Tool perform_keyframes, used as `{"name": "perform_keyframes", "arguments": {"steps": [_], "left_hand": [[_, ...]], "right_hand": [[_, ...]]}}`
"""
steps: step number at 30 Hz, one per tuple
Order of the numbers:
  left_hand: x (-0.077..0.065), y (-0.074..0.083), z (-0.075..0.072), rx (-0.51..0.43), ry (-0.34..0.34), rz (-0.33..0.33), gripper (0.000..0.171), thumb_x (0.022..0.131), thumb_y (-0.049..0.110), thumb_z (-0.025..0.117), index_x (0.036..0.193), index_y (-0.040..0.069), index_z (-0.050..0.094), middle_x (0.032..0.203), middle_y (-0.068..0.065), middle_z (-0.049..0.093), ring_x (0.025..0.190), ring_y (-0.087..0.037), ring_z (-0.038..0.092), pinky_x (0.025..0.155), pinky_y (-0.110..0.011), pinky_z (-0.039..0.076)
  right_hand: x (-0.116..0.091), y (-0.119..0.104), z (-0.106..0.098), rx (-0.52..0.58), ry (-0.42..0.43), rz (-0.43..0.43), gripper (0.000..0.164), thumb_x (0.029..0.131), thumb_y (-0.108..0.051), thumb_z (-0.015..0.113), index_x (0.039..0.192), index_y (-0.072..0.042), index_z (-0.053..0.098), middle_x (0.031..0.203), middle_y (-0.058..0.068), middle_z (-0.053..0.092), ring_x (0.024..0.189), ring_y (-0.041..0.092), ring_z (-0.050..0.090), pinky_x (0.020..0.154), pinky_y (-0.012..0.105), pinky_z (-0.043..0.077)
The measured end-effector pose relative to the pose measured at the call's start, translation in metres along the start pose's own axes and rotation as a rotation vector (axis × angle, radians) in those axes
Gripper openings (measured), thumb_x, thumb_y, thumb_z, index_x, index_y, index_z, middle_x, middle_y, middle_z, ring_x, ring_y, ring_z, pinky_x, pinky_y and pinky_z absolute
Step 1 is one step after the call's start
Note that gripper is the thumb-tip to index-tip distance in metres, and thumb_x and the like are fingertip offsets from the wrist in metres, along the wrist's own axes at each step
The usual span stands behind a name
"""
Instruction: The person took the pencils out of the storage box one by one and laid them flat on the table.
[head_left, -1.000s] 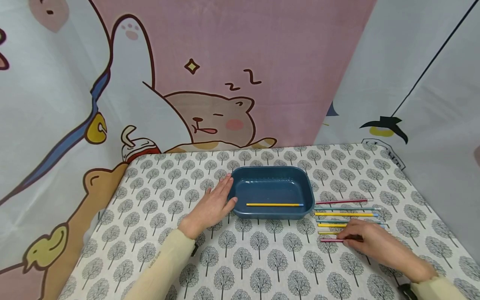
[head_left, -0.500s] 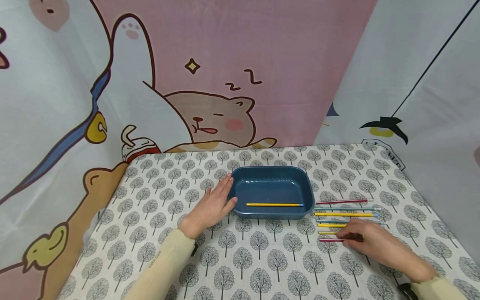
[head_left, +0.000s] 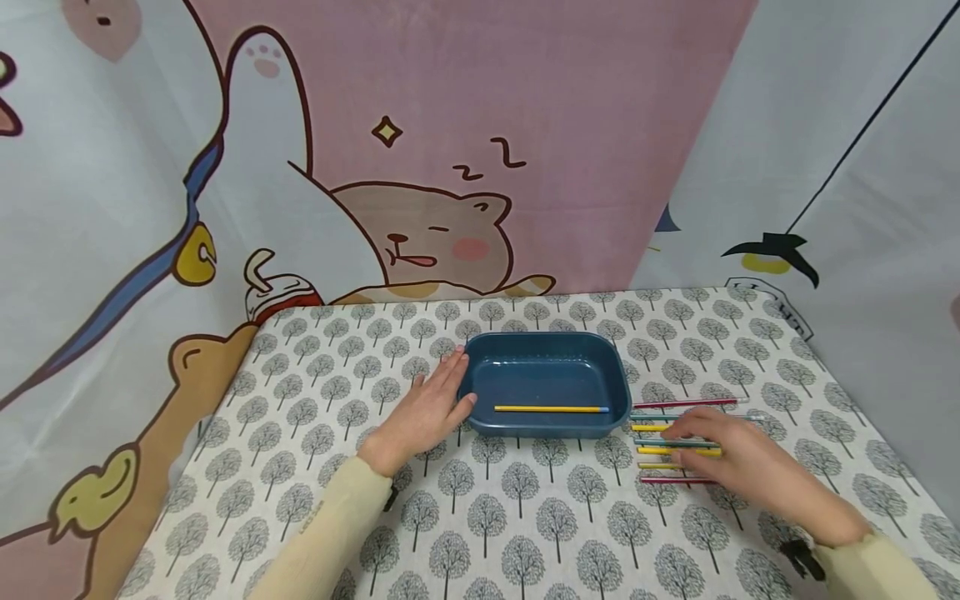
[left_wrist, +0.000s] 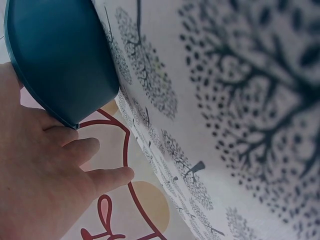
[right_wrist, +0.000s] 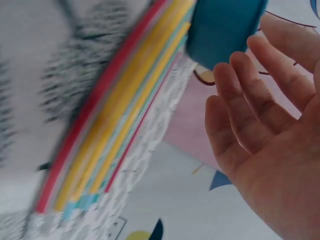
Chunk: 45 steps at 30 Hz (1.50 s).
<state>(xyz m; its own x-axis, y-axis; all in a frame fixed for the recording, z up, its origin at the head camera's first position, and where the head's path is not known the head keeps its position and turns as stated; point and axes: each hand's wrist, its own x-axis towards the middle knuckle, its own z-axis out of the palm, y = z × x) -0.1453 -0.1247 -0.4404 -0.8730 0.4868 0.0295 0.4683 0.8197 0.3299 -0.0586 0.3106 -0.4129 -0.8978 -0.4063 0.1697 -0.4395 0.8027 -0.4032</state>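
My left hand (head_left: 420,417) rests with extended fingers against the left end of a blue rectangular dish (head_left: 547,431). In the left wrist view, that hand (left_wrist: 45,165) touches the rim of the dish (left_wrist: 60,55). One yellow pencil (head_left: 551,409) lies along the dish's floor. Over a row of several pencils to the dish's right is my right hand (head_left: 750,462), hiding their right ends. The row runs from a red pencil (head_left: 690,403) at the back to a dark red one (head_left: 675,480) in front. In the right wrist view, the right hand (right_wrist: 280,135) has loosely bent fingers, holding nothing.
A white cloth with grey trees (head_left: 521,517) covers the table. Behind it hangs a cartoon-printed curtain (head_left: 585,167), with a pale curtain (head_left: 885,250) along the right side. Teal and yellow pencils (right_wrist: 135,110) lie nearly parallel in the row.
My right hand has left the front dark red pencil and moved back over the middle of the row, its fingers spread more. The left hand stays against the dish.
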Motion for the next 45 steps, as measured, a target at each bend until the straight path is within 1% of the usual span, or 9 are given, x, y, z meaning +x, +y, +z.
{"name": "perform_keyframes", "arguments": {"steps": [2,7,13,16,20,25,31,37,45], "left_hand": [[0.000,0.000,0.000,0.001,-0.002,-0.001,0.071,0.112,0.044,0.039,0.166,0.005,0.017,0.173,-0.008,0.008,0.157,-0.033,0.020,0.119,-0.065,0.026],[0.001,0.000,0.000,-0.001,-0.002,0.003,0.070,0.112,0.043,0.039,0.165,0.004,0.017,0.173,-0.009,0.009,0.157,-0.033,0.020,0.119,-0.066,0.027],[0.000,0.000,0.000,-0.009,-0.001,0.002,0.069,0.112,0.043,0.039,0.165,0.004,0.018,0.173,-0.010,0.011,0.156,-0.033,0.021,0.118,-0.067,0.027],[0.000,0.000,0.000,-0.013,0.002,-0.002,0.070,0.111,0.043,0.040,0.165,0.004,0.018,0.173,-0.010,0.011,0.157,-0.033,0.021,0.119,-0.066,0.027],[0.000,0.000,0.002,-0.011,0.004,-0.005,0.070,0.111,0.044,0.039,0.166,0.004,0.018,0.174,-0.010,0.010,0.157,-0.031,0.020,0.119,-0.066,0.026],[0.000,-0.001,0.002,-0.004,0.003,-0.001,0.071,0.111,0.045,0.037,0.166,0.005,0.017,0.174,-0.010,0.010,0.157,-0.031,0.020,0.119,-0.066,0.027],[0.001,-0.001,0.002,-0.012,0.009,0.009,0.069,0.112,0.041,0.041,0.165,0.004,0.018,0.173,-0.011,0.012,0.157,-0.031,0.020,0.118,-0.067,0.027],[0.001,0.000,0.002,-0.012,0.010,0.008,0.069,0.112,0.041,0.040,0.165,0.004,0.017,0.173,-0.009,0.009,0.157,-0.028,0.018,0.118,-0.067,0.026],[0.001,-0.001,0.002,-0.016,0.005,0.001,0.069,0.112,0.041,0.040,0.165,0.005,0.018,0.173,-0.006,0.007,0.158,-0.024,0.016,0.119,-0.066,0.027]], "right_hand": [[0.006,-0.006,-0.002,0.000,0.011,-0.005,0.019,0.091,-0.024,0.082,0.110,-0.026,0.078,0.117,-0.009,0.068,0.105,0.018,0.067,0.081,0.040,0.059],[0.022,-0.021,-0.003,0.062,0.031,-0.036,0.027,0.094,-0.020,0.079,0.121,-0.020,0.075,0.126,-0.002,0.071,0.116,0.026,0.066,0.089,0.050,0.058],[0.041,-0.036,0.001,0.106,0.064,-0.095,0.036,0.096,-0.018,0.076,0.132,-0.016,0.071,0.133,0.005,0.069,0.114,0.028,0.069,0.087,0.050,0.059],[0.050,-0.042,0.005,0.133,0.049,-0.096,0.039,0.098,-0.022,0.074,0.136,-0.017,0.068,0.138,0.006,0.066,0.119,0.029,0.067,0.089,0.051,0.058],[0.063,-0.048,0.011,0.182,0.014,-0.083,0.044,0.099,-0.029,0.072,0.141,-0.019,0.065,0.143,0.003,0.063,0.131,0.031,0.059,0.096,0.054,0.055],[0.078,-0.055,0.020,0.245,-0.025,-0.077,0.047,0.101,-0.035,0.069,0.145,-0.020,0.061,0.147,0.003,0.060,0.136,0.033,0.054,0.102,0.058,0.050],[0.096,-0.061,0.033,0.307,-0.027,-0.077,0.052,0.099,-0.038,0.071,0.145,-0.017,0.060,0.149,0.004,0.058,0.137,0.032,0.053,0.106,0.058,0.048],[0.111,-0.066,0.044,0.313,-0.018,-0.071,0.056,0.096,-0.042,0.073,0.145,-0.018,0.060,0.147,0.003,0.055,0.134,0.030,0.054,0.105,0.056,0.049],[0.128,-0.067,0.058,0.318,-0.050,-0.042,0.056,0.095,-0.035,0.077,0.143,-0.011,0.060,0.141,0.003,0.059,0.126,0.027,0.061,0.098,0.051,0.054]]}}
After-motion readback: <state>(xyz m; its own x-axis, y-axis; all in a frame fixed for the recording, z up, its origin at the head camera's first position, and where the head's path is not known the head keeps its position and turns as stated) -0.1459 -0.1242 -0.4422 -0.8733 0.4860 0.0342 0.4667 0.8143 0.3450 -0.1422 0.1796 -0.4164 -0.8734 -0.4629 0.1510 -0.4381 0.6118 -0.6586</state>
